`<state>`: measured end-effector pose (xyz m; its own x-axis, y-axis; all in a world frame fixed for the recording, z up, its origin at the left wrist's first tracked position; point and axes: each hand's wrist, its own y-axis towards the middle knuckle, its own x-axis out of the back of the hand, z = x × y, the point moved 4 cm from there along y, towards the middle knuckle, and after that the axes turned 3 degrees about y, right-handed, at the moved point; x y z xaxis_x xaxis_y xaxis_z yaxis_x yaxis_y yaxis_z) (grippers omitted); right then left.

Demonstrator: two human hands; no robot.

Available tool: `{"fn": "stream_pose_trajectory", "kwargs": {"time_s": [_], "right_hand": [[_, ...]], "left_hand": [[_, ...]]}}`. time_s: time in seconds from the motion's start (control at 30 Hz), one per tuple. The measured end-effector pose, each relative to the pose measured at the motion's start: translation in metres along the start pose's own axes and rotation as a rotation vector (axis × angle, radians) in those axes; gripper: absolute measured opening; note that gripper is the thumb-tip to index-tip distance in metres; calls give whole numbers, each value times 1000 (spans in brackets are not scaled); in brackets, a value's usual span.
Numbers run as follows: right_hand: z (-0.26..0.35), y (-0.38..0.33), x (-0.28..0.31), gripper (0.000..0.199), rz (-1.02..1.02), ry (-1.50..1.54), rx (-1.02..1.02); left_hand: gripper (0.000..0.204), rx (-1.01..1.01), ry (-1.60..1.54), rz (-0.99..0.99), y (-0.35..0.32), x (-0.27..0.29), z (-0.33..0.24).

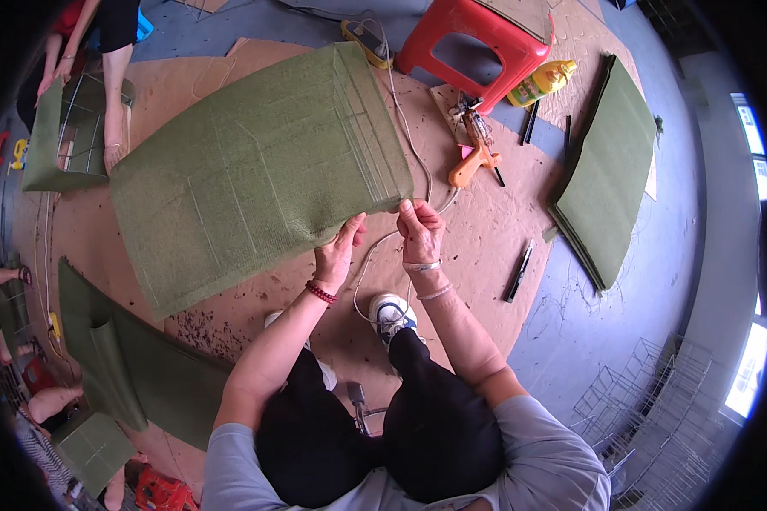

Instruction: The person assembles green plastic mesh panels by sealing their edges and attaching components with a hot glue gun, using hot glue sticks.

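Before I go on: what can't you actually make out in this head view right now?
- Floor under the large green fabric sheet: covered by it.
- Left hand fingers: tucked beneath the sheet's edge.
- What the right hand pinches at the sheet's corner: too small to tell.
- Yellow bottle: label too small.
- Co-worker, top left: cut off by the fisheye rim.
- Wire racks: blurred near the rim.

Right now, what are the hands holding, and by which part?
Both the left hand and right hand pinch the large green felt sheet along its near edge, by the corner.
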<state>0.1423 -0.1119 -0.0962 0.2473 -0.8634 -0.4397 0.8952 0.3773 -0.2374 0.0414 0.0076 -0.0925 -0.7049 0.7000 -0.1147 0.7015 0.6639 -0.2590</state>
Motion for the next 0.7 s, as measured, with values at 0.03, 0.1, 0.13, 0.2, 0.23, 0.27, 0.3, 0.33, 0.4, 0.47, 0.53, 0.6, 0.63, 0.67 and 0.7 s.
{"fn": "stream_pose_trajectory", "kwargs": {"time_s": [0.03, 0.1, 0.13, 0.2, 0.23, 0.27, 0.3, 0.33, 0.4, 0.47, 0.53, 0.6, 0.63, 0.67, 0.7], "right_hand": [[-1, 0, 0, 18, -5, -6, -1], [-2, 0, 1, 19, 0, -14, -2], [-1, 0, 1, 18, -16, -13, 6], [6, -2, 3, 14, -58, -88, 54], [13, -3, 4, 12, -97, -154, 114], [25, -4, 3, 17, -111, -294, 247], [34, -4, 4, 23, -214, -454, 311], [54, -11, -4, 41, -134, -689, 626], [70, -8, -19, 73, 50, -961, 802], [79, 9, -29, 84, 162, -1038, 836], [78, 25, -41, 99, 379, -1226, 800], [78, 29, -47, 100, 444, -1247, 814], [79, 28, -52, 100, 480, -1259, 831], [81, 25, -55, 102, 491, -1324, 870], [82, 21, -58, 102, 500, -1343, 845]], "left_hand": [[26, 19, 12, 5, 0, 0, 1], [26, 12, -1, 1, -1, 1, 2], [26, 18, -12, 12, -1, 1, 3], [25, 22, -18, 5, -1, 1, 6], [23, 29, -25, 16, 0, 1, 7], [23, 24, -29, 2, 0, 2, 9], [21, -22, -74, 33, 1, 2, 8], [20, -54, -118, 66, 2, 0, 9], [17, -74, -119, 61, 4, 1, 10], [13, -76, -115, 77, 4, 1, 11], [13, -84, -108, 62, 4, 2, 10], [13, -72, -91, 51, 3, 2, 10], [13, -57, -99, 49, 4, 1, 11], [14, -57, -115, 55, 6, 1, 12], [14, -48, -113, 38, 8, 2, 14]]}}
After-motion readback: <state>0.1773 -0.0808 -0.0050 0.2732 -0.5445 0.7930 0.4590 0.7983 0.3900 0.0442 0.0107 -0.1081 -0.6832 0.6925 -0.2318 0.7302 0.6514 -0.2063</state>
